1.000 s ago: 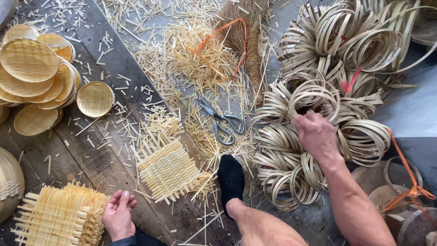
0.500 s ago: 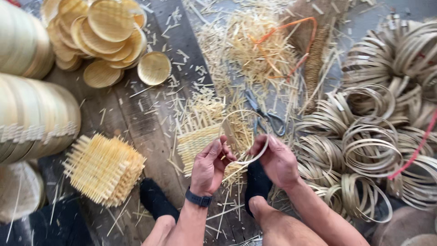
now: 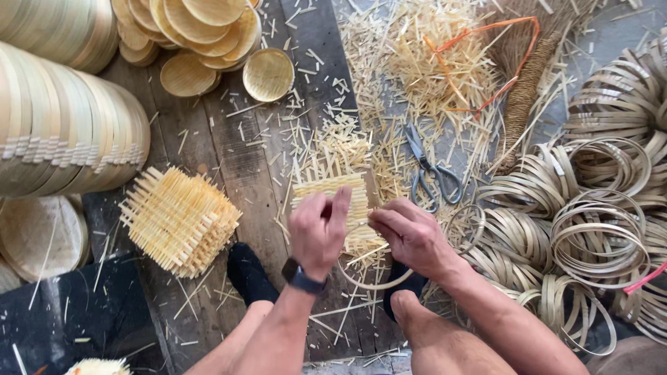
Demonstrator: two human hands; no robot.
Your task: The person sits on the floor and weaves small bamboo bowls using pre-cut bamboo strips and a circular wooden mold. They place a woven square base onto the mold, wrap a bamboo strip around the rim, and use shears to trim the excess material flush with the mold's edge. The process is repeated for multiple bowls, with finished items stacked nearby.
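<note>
Head view: nearest us, two bare legs run up from the bottom edge, ending in black socks [image 3: 246,274] planted on the plank floor [image 3: 236,160]. Just above them, the left hand [image 3: 316,232], with a dark wristwatch [image 3: 302,276], and the right hand [image 3: 410,236] meet over a thin bamboo hoop [image 3: 375,287]. Its lower arc hangs below both wrists. The right hand is curled with its fingers pinching the hoop's rim. The left is curled too, with thumb against fingers. We think it pinches the hoop together with the edge of the woven mat [image 3: 326,186], but the knuckles hide the contact. The mat sits just beyond the fingers, between the knees, on the planks. We judge the step in hand to be lining the hoop up against the mat. A next move would need both pinches kept firm and the hoop centred over the weave. To the left lies a stack of woven squares [image 3: 177,219]. Scissors [image 3: 431,173] rest closed just past the right hand, and a pile of loose hoops [image 3: 597,229] fills the right side. Farther off are a small round tray [image 3: 267,73], a long roll of stacked trays [image 3: 62,132], bamboo scraps [image 3: 417,62] and a broom [image 3: 524,90].
</note>
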